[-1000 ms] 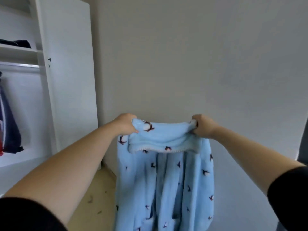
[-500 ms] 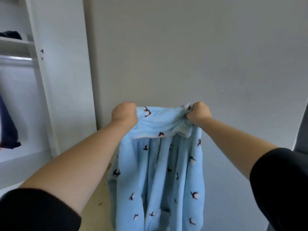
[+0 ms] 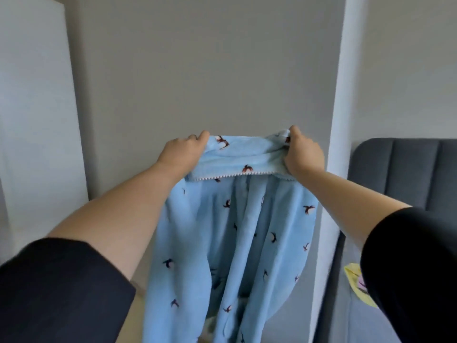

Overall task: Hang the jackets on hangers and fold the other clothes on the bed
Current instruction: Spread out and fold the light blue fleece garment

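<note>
A light blue fleece garment (image 3: 230,243) with small dark bird prints hangs in front of me, held up by its folded top edge. My left hand (image 3: 181,155) grips the top left corner. My right hand (image 3: 303,154) grips the top right corner. The cloth is stretched between the two hands and falls in loose folds below the frame's bottom edge. Both arms are stretched out at chest height.
A white wardrobe door (image 3: 37,107) stands at the left. A grey wall (image 3: 210,70) is straight ahead, with a white wall corner (image 3: 338,95) beside it. At the right are a dark grey padded headboard (image 3: 405,174) and a yellow cloth (image 3: 356,283) on the bed.
The view has turned to the right: the open wardrobe has slid out of sight and the headboard and bed came in. Both hands keep their grip on the blue garment's top edge.
</note>
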Motion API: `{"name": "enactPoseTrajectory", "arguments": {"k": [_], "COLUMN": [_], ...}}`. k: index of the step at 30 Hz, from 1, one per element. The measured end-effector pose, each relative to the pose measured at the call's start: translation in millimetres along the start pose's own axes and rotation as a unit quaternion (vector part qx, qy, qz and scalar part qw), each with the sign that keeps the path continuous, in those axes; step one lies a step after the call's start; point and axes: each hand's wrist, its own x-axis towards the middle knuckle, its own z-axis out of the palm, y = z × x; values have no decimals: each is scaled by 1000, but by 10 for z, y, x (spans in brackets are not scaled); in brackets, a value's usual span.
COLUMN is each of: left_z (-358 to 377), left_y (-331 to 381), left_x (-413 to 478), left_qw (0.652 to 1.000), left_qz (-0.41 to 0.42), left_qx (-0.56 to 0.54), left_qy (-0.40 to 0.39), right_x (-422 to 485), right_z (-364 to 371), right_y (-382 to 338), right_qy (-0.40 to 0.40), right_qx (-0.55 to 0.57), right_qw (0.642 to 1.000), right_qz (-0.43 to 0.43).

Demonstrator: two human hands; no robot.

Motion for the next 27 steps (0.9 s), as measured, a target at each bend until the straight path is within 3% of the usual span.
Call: {"name": "enactPoseTrajectory", "arguments": {"k": [4,11,16,21,27], "left_z": [-618,-1590,-1897,-1652,-787], "left_y": [396,1169,1665,2425,3616], "left_x": [229,411,423,171,-306], "left_qw": [995,976,963,963,958], "left_qz": [83,133,183,199,198], "left_qx": [-1,-62,-66,-138,-195], "left_qy": [62,161,189,117,-75], "right_x": [-125,-419,-682,-1084,-1796], "right_z": [-938,-2531,-3241,-3172,-2477], "right_y": [394,787,1134,1732,2653], "right_qy": [47,111,108,45,-144], "right_qx": [-75,-184,-256,-292,-278], "right_qw": [996,977,960,954,928], "right_qz": [5,22,31,50,203]}}
